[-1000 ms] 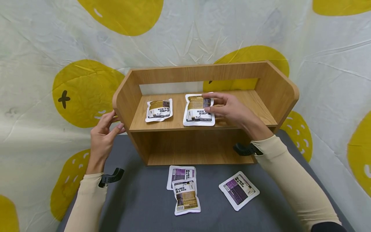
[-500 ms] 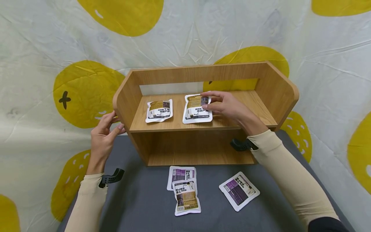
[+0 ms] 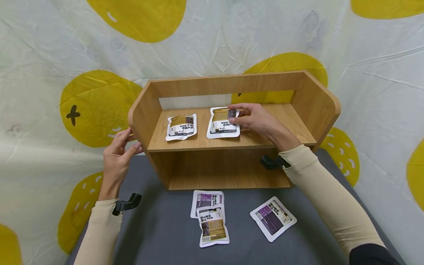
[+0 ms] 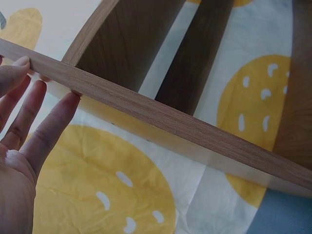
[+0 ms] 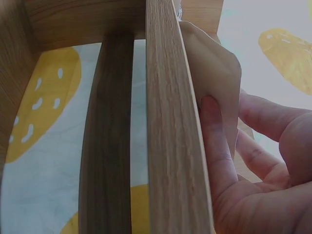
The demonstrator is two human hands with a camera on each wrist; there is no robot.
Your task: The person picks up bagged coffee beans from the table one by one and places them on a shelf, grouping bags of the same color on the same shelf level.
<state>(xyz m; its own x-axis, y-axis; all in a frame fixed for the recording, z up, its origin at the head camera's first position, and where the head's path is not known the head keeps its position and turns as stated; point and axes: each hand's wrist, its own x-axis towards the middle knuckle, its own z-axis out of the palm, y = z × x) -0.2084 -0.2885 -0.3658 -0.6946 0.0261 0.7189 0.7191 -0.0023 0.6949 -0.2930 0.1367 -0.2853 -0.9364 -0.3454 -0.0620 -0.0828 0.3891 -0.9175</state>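
Note:
My right hand (image 3: 253, 118) pinches a white packet with a gold-brown label (image 3: 222, 127) by its right side, at the upper shelf of a wooden rack (image 3: 268, 135). In the right wrist view, the packet's pale back (image 5: 214, 68) shows between finger and thumb beside the rack's wooden edge. Whether its lower edge touches the shelf I cannot tell. A similar gold-brown packet (image 3: 182, 127) lies to its left. At the rack's left side panel (image 3: 142, 110) is my left hand (image 3: 117, 158). Its nearly straight fingertips touch that panel (image 4: 146, 109) in the left wrist view.
On the grey tabletop (image 3: 159, 228) in front of the rack, another gold-brown packet (image 3: 213, 230) overlaps a purple-label packet (image 3: 198, 204). A second purple-label packet (image 3: 273, 219) lies further right, at an angle. Behind hangs a patterned cloth (image 3: 212, 44).
My right hand has shifted slightly left and back with the packet, bringing it a little farther from the shelf's front edge. The left hand has stayed at the side panel.

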